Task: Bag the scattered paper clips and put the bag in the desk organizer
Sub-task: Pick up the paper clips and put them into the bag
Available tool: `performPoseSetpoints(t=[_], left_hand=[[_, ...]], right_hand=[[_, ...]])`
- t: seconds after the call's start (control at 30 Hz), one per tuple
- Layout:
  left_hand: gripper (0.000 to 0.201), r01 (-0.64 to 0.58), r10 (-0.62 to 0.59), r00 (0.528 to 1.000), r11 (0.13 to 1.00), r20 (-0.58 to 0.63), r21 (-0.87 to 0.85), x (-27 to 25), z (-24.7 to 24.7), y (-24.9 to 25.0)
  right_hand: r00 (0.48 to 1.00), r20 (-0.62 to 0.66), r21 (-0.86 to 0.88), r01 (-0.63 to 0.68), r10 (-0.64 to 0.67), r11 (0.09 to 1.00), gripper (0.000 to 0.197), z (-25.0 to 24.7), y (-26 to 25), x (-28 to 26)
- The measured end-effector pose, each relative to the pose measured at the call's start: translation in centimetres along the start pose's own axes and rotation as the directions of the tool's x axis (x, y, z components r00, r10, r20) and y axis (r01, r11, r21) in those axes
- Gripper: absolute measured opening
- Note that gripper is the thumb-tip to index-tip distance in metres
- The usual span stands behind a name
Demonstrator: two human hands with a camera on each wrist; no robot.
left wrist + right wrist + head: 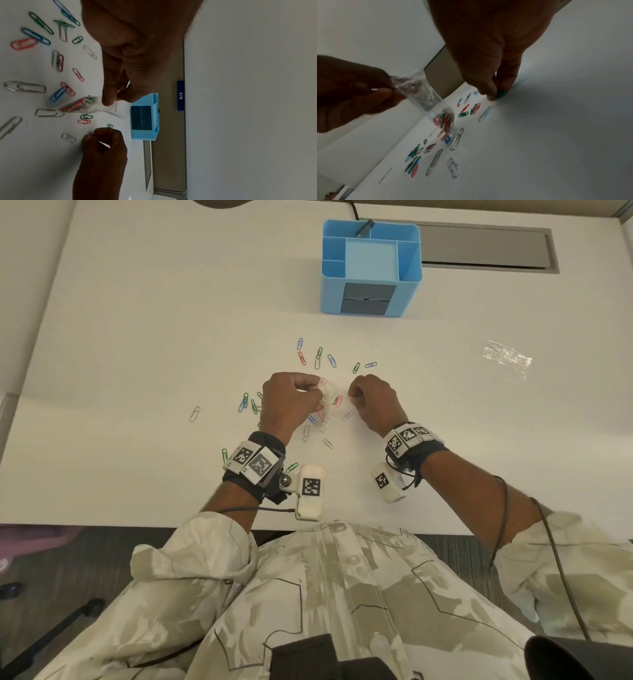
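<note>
My left hand [313,395] pinches the top of a small clear zip bag [328,392], which hangs with its bottom near the table. Several coloured paper clips lie bunched in the bag [80,105] [444,119]. My right hand [354,397] is just right of the bag, and its thumb and fingertips [492,96] pinch a green paper clip [501,94] at the table surface. Loose paper clips [318,358] lie scattered around and under both hands. The blue desk organizer [330,292] stands at the back of the table.
A dark pen [363,228] leans in the organizer's back compartment. A second clear bag [508,359] lies flat on the table to the right. A grey cable slot [479,248] runs behind the organizer. The table's front edge is close to my body.
</note>
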State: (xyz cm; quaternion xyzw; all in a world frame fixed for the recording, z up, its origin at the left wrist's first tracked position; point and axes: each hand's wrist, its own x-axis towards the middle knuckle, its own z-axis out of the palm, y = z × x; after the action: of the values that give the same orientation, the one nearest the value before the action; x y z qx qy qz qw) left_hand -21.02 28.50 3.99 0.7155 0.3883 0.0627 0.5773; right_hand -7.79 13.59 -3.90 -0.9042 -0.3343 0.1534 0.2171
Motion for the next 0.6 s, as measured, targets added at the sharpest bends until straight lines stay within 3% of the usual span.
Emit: performPoseSetpoints(t=[0.1,0.2,0.33,0.47,0.53,0.6], left_hand=[[0.025,0.005,-0.005,1.000,1.000,-0.001,-0.004,0.0,0.0,0.0],[0.025,0.006,-0.006,1.000,1.000,0.008,-0.001,0.0,0.0,0.1],[0.021,0.002,-0.002,1.000,1.000,0.012,-0.015,0.0,0.3,0.2],[0.022,-0.003,0.004,1.000,1.000,0.023,-0.013,0.0,0.8,0.2],[0.022,-0.010,0.010,1.000,1.000,0.029,-0.017,-0.1,1.0,0.4],[0.022,-0.008,0.009,0.999,1.000,0.036,-0.024,-0.2,1.1,0.6]], right_hand=[[0.998,0.019,0.063,-0.069,0.068,0.996,0.021,-0.5,0.1,-0.3],[0.990,-0.009,0.301,-0.132,0.141,0.944,0.018,-1.5,-0.2,-0.7],[0.981,0.017,0.629,-0.160,0.192,0.761,0.021,-3.8,-2.3,-1.5],[0.993,0.056,0.788,-0.106,0.101,0.606,0.026,-5.7,-5.0,-2.3],[0.997,0.033,0.782,-0.067,0.066,0.620,0.024,-6.2,-5.9,-2.4],[0.999,-0.020,0.714,-0.017,0.045,0.700,0.021,-6.5,-6.4,-2.5]])
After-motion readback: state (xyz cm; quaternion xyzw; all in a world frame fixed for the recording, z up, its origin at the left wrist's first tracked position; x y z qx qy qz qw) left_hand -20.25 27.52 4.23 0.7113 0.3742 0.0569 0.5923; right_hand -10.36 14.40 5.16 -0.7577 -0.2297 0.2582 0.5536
